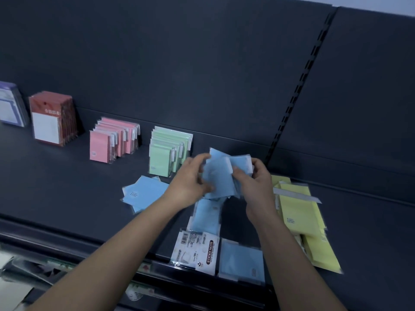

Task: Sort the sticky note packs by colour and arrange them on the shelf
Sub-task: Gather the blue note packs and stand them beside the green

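Both hands hold a bunch of blue sticky note packs (pixel 221 173) above the dark shelf (pixel 67 187). My left hand (pixel 190 180) grips the bunch from the left, and my right hand (pixel 253 182) pinches it from the right. Loose blue packs lie flat to the left (pixel 143 194), below the hands (pixel 206 216) and near the front edge (pixel 242 259). A pack lying back side up (pixel 195 250) shows a "STICKY NOTE" label. Pink packs (pixel 112 142) and green packs (pixel 166 151) stand upright in rows at the back. Yellow packs (pixel 301 218) lie in a loose pile at the right.
Red-and-white packs (pixel 52 118) and a purple-edged item (pixel 10 106) stand at the far left of the shelf. A slotted upright (pixel 298 86) divides the dark back panel. Below the shelf's front edge (pixel 89 241) lies a lower level with blurred items.
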The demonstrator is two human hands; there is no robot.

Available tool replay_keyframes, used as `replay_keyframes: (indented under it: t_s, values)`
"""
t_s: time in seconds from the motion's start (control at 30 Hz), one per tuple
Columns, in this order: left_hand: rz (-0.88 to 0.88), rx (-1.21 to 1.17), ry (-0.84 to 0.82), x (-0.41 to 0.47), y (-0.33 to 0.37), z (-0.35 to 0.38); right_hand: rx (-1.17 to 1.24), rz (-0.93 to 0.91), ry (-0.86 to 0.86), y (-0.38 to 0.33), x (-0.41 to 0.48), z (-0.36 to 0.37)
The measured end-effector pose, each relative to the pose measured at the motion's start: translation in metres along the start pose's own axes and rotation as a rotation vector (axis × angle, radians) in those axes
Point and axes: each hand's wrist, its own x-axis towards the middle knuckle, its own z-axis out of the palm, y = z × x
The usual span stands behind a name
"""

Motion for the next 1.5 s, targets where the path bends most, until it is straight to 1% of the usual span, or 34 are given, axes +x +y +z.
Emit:
replay_keyframes:
  t_s: [0.07,0.13,0.17,0.27,0.3,0.37,0.47,0.57,0.67,0.73,0.8,0.87,0.97,1.03,1.13,1.23,1.3,1.37,1.5]
  values:
    - [-0.065,0.086,0.048,0.000,-0.002,0.002,0.034,0.045,-0.017,0.001,-0.001,-0.002]
    - [-0.118,0.088,0.031,0.003,-0.004,0.003,0.055,0.072,-0.019,0.003,-0.002,-0.004]
    - [-0.147,0.046,0.005,0.005,-0.006,0.003,0.072,0.084,-0.019,0.003,-0.002,-0.005]
    - [-0.203,-0.183,-0.055,0.011,-0.011,0.005,0.121,0.103,-0.005,0.003,-0.001,-0.005]
    - [-0.188,-0.237,-0.038,0.012,-0.011,0.006,0.112,0.090,0.000,0.003,0.000,-0.004]
    - [-0.132,-0.263,0.021,0.013,-0.008,0.008,0.019,0.016,0.000,0.003,0.000,-0.003]
    - [-0.026,-0.195,0.125,0.013,-0.004,0.007,-0.124,-0.052,-0.036,0.007,0.004,-0.008]
    - [0.009,-0.177,0.180,0.017,-0.007,0.003,-0.161,-0.058,-0.108,0.008,0.009,-0.011]
    - [-0.013,-0.137,0.145,0.025,-0.017,0.000,-0.142,-0.024,-0.151,0.014,0.011,-0.010]
    - [-0.059,-0.207,0.036,0.026,-0.024,-0.001,-0.142,0.038,-0.162,0.021,0.012,-0.010]
    - [-0.093,-0.223,-0.070,0.025,-0.032,0.000,-0.167,0.095,-0.143,0.027,0.012,-0.009]
    - [-0.082,-0.182,-0.136,0.024,-0.038,0.003,-0.188,0.129,-0.098,0.030,0.011,-0.006]
    - [-0.041,-0.034,-0.148,0.026,-0.042,0.008,-0.191,0.130,-0.065,0.033,0.011,0.000]
    - [-0.030,0.076,-0.133,0.028,-0.041,0.010,-0.224,0.119,-0.074,0.035,0.011,0.002]
    - [0.004,0.189,-0.099,0.030,-0.039,0.013,-0.372,0.113,-0.109,0.036,0.014,0.001]
    - [0.008,0.192,-0.018,0.035,-0.036,0.013,-0.624,0.051,-0.090,0.032,0.023,-0.003]
    - [-0.003,0.188,0.041,0.041,-0.032,0.011,-0.770,-0.014,-0.041,0.027,0.030,-0.004]
    - [-0.001,0.164,0.073,0.050,-0.026,0.011,-0.808,-0.064,0.038,0.022,0.039,-0.004]
    - [-0.030,0.132,0.103,0.074,-0.018,0.011,-0.731,-0.092,0.156,0.016,0.059,-0.002]
